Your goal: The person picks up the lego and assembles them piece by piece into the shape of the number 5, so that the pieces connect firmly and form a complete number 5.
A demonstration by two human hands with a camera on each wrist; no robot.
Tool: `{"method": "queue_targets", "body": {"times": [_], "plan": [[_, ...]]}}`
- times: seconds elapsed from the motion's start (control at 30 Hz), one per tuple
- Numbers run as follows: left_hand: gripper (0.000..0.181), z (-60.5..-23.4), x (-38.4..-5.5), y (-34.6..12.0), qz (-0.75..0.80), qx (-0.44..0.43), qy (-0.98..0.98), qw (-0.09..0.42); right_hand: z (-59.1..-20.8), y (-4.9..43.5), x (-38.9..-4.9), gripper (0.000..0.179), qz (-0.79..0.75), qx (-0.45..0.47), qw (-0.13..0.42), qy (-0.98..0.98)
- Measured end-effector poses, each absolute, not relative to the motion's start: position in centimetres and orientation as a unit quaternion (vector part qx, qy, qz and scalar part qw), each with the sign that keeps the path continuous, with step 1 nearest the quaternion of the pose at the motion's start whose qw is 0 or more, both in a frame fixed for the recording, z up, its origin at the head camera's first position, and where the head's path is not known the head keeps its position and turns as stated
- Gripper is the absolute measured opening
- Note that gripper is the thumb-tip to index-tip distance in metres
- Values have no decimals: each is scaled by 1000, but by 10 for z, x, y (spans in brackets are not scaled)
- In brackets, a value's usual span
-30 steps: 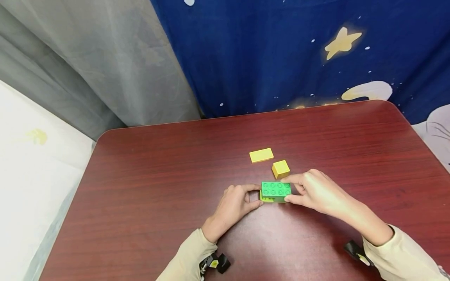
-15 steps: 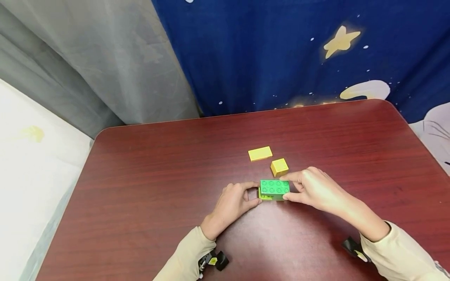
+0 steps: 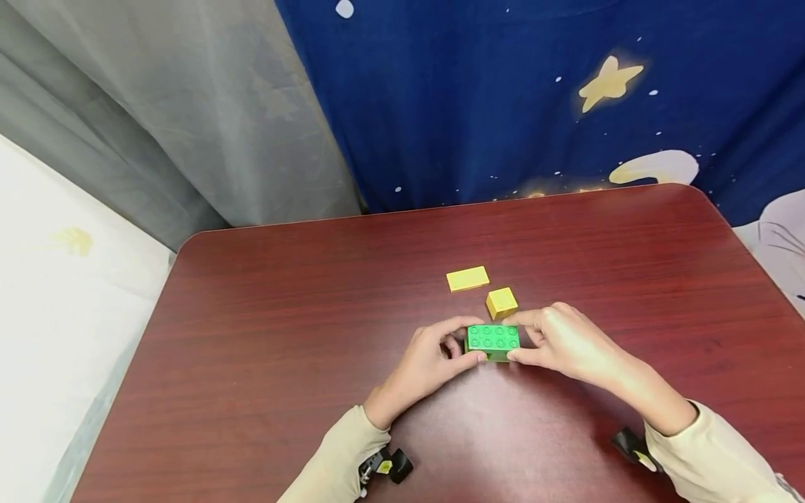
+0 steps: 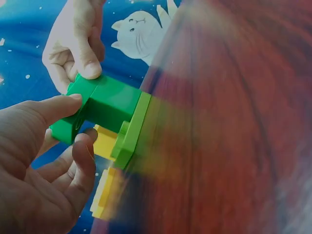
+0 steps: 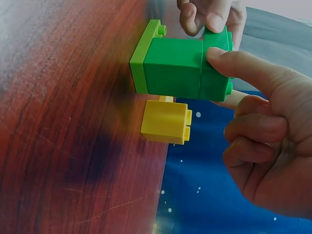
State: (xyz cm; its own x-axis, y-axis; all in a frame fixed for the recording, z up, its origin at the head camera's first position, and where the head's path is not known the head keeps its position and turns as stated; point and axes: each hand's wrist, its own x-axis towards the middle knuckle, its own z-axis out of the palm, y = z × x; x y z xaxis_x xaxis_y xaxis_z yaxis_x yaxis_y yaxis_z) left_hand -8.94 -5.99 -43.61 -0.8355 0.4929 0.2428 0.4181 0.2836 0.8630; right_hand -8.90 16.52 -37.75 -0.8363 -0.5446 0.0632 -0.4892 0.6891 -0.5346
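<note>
A green brick (image 3: 493, 337) with two rows of studs tops a small stack. In the right wrist view it sits on a taller green block (image 5: 173, 66), which stands on a lime-green plate (image 5: 140, 66). The left wrist view shows the top brick overhanging the block on the left. My left hand (image 3: 430, 355) pinches the brick's left end between thumb and index finger. At the right end, my right hand (image 3: 575, 349) holds the same brick between thumb and index finger. Just behind the stack is a yellow block (image 3: 502, 303), touched by neither hand.
Farther back on the dark red table (image 3: 302, 300) lies a flat yellow plate (image 3: 468, 279). A grey curtain (image 3: 189, 105) and a blue curtain (image 3: 465, 105) hang behind the table's far edge.
My left hand has shifted right and up, from the left end of the lime-green plate onto the top green brick. The right hand keeps its hold on the brick.
</note>
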Motion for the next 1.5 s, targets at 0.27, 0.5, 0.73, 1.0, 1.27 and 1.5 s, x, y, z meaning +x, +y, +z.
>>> {"method": "queue_targets", "body": {"times": [0.27, 0.5, 0.73, 1.0, 1.27, 1.5], "plan": [[38, -434, -86, -55, 560, 262, 784, 56, -381, 167, -88, 25, -301, -272, 53, 912], [35, -405, -78, -56, 581, 262, 767, 72, -384, 166, -87, 27, -304, -262, 57, 914], [34, -401, -77, -57, 586, 249, 767, 85, -389, 168, -84, 30, -312, -278, 53, 907], [33, -398, -74, -55, 578, 249, 773, 80, -384, 181, -81, 34, -296, -322, 15, 899], [34, -401, -74, -56, 590, 243, 764, 98, -380, 195, -92, 22, -286, -299, -22, 910], [36, -434, -82, -53, 594, 236, 764, 88, -386, 199, -104, 24, -304, -279, -35, 910]]}}
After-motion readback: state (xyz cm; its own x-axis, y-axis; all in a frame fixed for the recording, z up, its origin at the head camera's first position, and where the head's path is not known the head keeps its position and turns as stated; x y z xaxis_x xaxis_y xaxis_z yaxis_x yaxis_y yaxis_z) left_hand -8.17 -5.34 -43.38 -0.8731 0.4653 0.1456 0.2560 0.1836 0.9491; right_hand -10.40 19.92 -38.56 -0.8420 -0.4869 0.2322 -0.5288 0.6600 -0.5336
